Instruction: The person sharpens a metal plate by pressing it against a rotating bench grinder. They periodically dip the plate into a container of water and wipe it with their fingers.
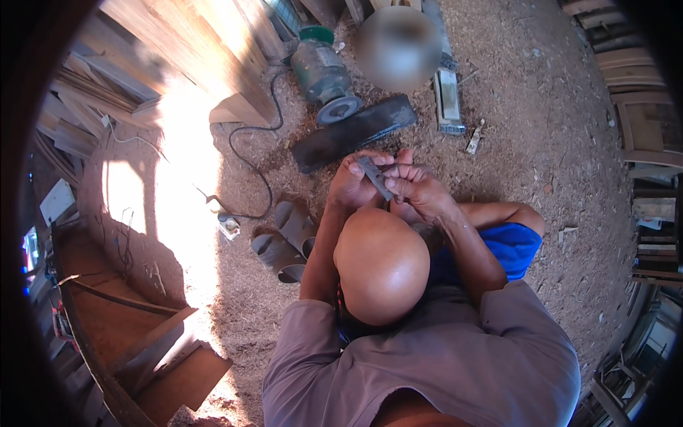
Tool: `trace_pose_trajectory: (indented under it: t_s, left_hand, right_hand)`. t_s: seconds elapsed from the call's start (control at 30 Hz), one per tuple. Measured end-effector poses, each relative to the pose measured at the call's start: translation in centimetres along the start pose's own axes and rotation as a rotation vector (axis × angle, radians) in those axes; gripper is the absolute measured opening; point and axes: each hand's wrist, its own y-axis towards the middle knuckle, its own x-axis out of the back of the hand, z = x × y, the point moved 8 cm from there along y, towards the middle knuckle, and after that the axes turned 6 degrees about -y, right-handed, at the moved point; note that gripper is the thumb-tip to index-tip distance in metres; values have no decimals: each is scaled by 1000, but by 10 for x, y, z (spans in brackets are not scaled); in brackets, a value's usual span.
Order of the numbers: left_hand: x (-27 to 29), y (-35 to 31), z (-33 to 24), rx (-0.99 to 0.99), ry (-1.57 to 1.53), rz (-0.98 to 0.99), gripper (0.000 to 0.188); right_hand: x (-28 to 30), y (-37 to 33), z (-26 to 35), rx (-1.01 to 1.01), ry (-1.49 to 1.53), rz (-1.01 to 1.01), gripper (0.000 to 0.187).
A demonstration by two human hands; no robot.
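Observation:
Both hands meet above the sawdust-covered ground (541, 142), and between them is a small flat grey metal blade (375, 176). My left hand (350, 186) pinches the blade's upper left end. My right hand (420, 188) closes around its lower right end, fingers curled. The blade lies slanted across the fingertips. Beneath the hands I see a bald head (380, 265), a grey shirt and a bent knee in blue shorts (514, 245).
Just beyond the hands lie a long black strip (356, 132), a green power tool (320, 71) with a round disc and black cable (252, 160), and a grey rectangular block (449, 99). A pair of sandals (288, 238) sits left. Wooden planks (206, 50) and frames (647, 121) line the sides.

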Motion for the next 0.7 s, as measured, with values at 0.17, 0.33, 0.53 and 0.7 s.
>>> trace_pose_trajectory:
  t_s: [0.17,0.33,0.53,0.7]
  left_hand:
    - [-8,-1,4,42,-32,45,36]
    - [-2,-2,4,45,-21,74,41]
    - [-28,5,0,-7,13,17,46]
    - [5,-6,-20,-79,533,-215,31]
  right_hand:
    - [2,0,0,14,-21,7,21]
    - [1,-1,-2,-7,5,24,21]
    - [0,-4,11,52,-40,-40,15]
    - [17,-3,20,204,-284,-209,9]
